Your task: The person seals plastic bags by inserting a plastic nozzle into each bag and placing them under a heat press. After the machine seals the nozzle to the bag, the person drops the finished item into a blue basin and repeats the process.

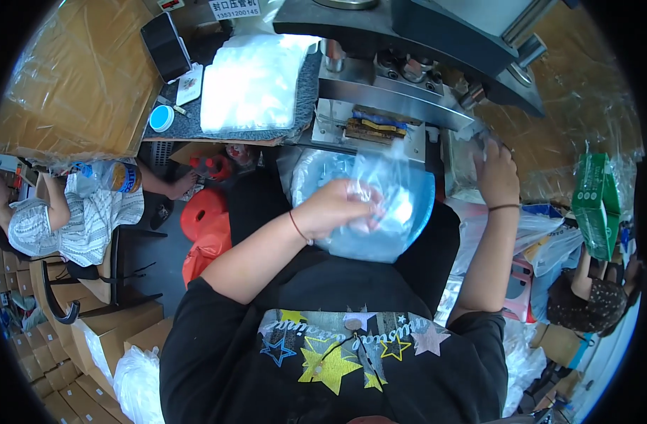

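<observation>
My left hand (343,206) is closed on a clear plastic bag (381,173), held over my lap with its upper end pointing at the machine. Beneath it, between my knees, sits a round tub (309,173) with see-through plastic inside and a blue panel along its right side. Off to the right, my right hand (497,173) reaches up beside the machine's bed, its fingers bent against a pile of clear plastic (465,161). What those fingers grip is too small and blurred to make out. Ahead of me is a metal press machine (401,106) with a long steel bar.
A stack of clear plastic bags (249,88) lies on the dark worktop, near a blue-topped round jar (161,118) and a propped phone (165,46). Red plastic (207,244) is by my left knee. Two other people (76,212) sit at the sides. Cardboard boxes (66,364) are at the lower left.
</observation>
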A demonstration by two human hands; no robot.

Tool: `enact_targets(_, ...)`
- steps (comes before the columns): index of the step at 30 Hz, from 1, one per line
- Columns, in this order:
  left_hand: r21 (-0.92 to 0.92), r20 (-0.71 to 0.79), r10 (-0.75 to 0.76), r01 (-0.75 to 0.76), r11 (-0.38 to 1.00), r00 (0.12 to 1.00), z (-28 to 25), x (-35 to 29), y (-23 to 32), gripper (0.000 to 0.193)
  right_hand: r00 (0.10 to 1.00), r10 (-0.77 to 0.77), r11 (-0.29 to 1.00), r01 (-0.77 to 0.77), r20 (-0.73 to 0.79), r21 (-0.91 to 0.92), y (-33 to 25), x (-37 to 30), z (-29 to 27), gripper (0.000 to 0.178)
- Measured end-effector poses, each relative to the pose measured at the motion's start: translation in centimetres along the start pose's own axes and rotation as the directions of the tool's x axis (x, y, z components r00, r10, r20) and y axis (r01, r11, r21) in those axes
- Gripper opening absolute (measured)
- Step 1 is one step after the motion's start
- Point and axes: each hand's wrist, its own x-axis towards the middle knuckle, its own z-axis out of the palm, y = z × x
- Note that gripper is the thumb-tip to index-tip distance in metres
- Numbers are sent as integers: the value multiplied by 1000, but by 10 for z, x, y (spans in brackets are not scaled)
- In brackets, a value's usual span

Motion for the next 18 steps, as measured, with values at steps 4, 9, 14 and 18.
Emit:
enact_targets(4,-48,-115,65,-71,996,991,-21,20,27,18,997,-72,992,68,-33,-103,12,12,26,27)
enact_targets(9,254,-308,202,-124,959,930,-34,13,38,31,946,-289,954,297,-148,40,10,8,31,31)
enact_targets(14,893,153,976,401,-204,154,-85,-27,74,57,898,-251,940,316,-363,131,11,-6,15,23)
enact_targets(18,857,160,792,315,-408,589,-110,-48,49,40,895,-6,892,206,-445,403,-4,-13,15,18)
